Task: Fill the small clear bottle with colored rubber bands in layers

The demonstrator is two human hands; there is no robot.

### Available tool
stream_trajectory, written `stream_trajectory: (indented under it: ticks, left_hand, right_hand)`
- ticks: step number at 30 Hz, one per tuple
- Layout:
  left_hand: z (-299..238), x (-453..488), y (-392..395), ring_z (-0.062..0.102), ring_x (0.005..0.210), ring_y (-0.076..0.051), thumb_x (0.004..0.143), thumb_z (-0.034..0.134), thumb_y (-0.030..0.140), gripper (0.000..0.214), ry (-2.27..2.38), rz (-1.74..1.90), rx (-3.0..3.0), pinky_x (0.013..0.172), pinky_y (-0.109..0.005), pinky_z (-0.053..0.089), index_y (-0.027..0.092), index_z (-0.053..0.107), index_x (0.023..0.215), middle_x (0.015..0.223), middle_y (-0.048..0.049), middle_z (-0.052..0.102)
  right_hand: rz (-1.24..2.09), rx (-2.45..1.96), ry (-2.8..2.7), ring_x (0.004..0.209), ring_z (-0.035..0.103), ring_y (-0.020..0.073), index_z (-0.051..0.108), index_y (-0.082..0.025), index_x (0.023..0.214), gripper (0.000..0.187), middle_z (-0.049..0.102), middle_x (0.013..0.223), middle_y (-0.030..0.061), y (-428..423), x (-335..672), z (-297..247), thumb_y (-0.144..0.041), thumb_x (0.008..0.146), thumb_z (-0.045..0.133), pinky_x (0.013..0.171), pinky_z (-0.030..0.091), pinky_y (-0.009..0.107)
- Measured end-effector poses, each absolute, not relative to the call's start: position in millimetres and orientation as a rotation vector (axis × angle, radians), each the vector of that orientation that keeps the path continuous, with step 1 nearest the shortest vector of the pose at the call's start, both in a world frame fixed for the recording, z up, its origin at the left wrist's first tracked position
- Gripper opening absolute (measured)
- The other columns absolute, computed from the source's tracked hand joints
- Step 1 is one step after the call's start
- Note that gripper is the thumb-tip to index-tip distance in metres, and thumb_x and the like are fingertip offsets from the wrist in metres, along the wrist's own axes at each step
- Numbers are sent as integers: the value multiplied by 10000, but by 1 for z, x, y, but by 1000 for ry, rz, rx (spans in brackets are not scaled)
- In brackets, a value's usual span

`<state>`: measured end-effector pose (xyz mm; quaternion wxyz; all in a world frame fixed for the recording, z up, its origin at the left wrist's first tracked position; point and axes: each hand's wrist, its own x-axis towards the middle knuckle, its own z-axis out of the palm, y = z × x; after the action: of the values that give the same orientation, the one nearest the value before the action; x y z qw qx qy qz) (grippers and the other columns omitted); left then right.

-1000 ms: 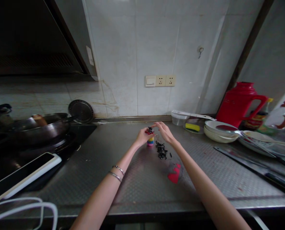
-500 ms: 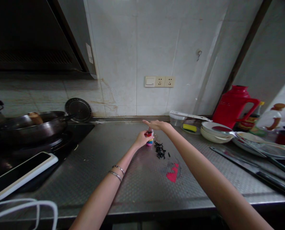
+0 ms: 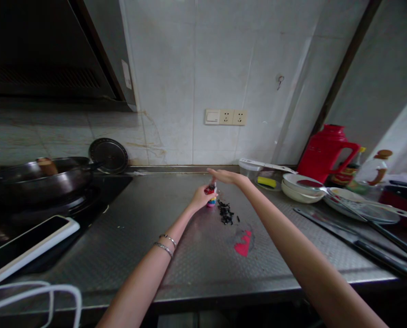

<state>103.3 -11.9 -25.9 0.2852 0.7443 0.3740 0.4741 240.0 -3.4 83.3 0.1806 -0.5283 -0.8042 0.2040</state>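
Note:
A small clear bottle with coloured contents (image 3: 211,201), red, yellow and blue over a pink bottom, stands upright on the metal counter. My left hand (image 3: 199,198) is wrapped round it from the left; two silver bracelets circle that wrist. Palm down, my right hand (image 3: 228,176) is held flat over the bottle's top with its fingers stretched out. Whether the palm touches the top, I cannot tell. Just right of the bottle lies a loose heap of small black strips (image 3: 225,213). Nearer to me is a flat patch of red pieces (image 3: 243,247).
At left, a frying pan (image 3: 42,182) sits on the black stove beside a white-edged device (image 3: 28,248). To the right are a yellow sponge (image 3: 266,182), stacked bowls (image 3: 301,196), a long black-handled knife (image 3: 343,237) and a red thermos jug (image 3: 321,152).
The view has shifted slightly, so most things sit a little farther left. My left hand keeps its hold on the bottle, and my right hand stays flat above it.

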Motion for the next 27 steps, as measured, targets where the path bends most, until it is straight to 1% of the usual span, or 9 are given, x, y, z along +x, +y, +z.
stream_trajectory:
  ticks: [3, 6, 10, 12, 13, 17, 19, 23, 27]
  left_hand:
    - [-25, 103, -13, 552, 670, -141, 628, 632, 301, 276, 980, 1266, 1975, 641, -270, 424, 124, 634, 840, 772, -63, 640]
    - [-26, 103, -12, 550, 672, -139, 625, 632, 301, 267, 979, 1271, 1989, 644, -266, 422, 126, 636, 826, 773, -56, 639]
    - [-28, 104, -9, 543, 654, -141, 616, 639, 326, 290, 1008, 1282, 1977, 634, -266, 420, 118, 637, 818, 740, -51, 633]
    - [-29, 105, -8, 545, 655, -143, 612, 644, 341, 311, 1009, 1289, 1952, 636, -268, 422, 113, 637, 823, 743, -54, 633]
    - [-30, 105, -8, 547, 657, -145, 609, 647, 348, 321, 1009, 1293, 1944, 638, -269, 423, 112, 636, 826, 748, -56, 634]
    - [-30, 105, -8, 560, 680, -153, 600, 661, 352, 354, 996, 1278, 1929, 650, -274, 430, 108, 633, 856, 776, -67, 641]
    - [-30, 105, -8, 564, 691, -154, 605, 661, 344, 363, 988, 1270, 1928, 657, -276, 434, 106, 629, 877, 796, -73, 643]
    - [-30, 104, -8, 560, 686, -151, 617, 652, 343, 370, 989, 1271, 1946, 648, -276, 437, 107, 627, 900, 808, -75, 644]
    - [-27, 105, -11, 552, 670, -146, 612, 652, 343, 348, 1008, 1288, 1949, 658, -278, 436, 113, 637, 872, 785, -67, 643]
  right_hand:
    - [556, -1373, -2254, 863, 566, 242, 687, -186, 628, 660, 649, 868, 83, -11, 246, 92, -678, 750, 263, 844, 386, 367]
    - [500, -1253, -2179, 782, 578, 211, 691, -173, 706, 592, 654, 826, 71, -13, 258, 95, -610, 784, 299, 729, 435, 315]
    - [377, -1303, -2036, 634, 571, 166, 670, -145, 761, 364, 640, 705, 47, -18, 286, 78, -432, 765, 448, 571, 444, 263]
    - [374, -1381, -2012, 576, 558, 143, 652, -145, 781, 225, 632, 707, 44, -26, 302, 58, -312, 704, 523, 511, 434, 240]
    - [395, -1424, -1992, 563, 553, 137, 640, -143, 798, 198, 632, 727, 48, -31, 310, 46, -259, 667, 548, 483, 428, 231]
    - [632, -1526, -1966, 548, 544, 120, 601, -141, 864, 289, 628, 803, 61, -56, 329, -3, -118, 589, 516, 432, 414, 208]
    - [666, -1502, -1998, 609, 552, 124, 584, -151, 921, 384, 623, 857, 56, -69, 331, -19, -74, 559, 483, 469, 422, 205]
    - [647, -1443, -2144, 658, 528, 114, 590, -158, 874, 403, 604, 748, 5, -87, 324, -29, -30, 520, 444, 580, 417, 203]
    - [625, -1396, -2181, 633, 497, 104, 588, -162, 830, 351, 572, 690, -20, -90, 317, -28, -49, 522, 459, 578, 392, 195]
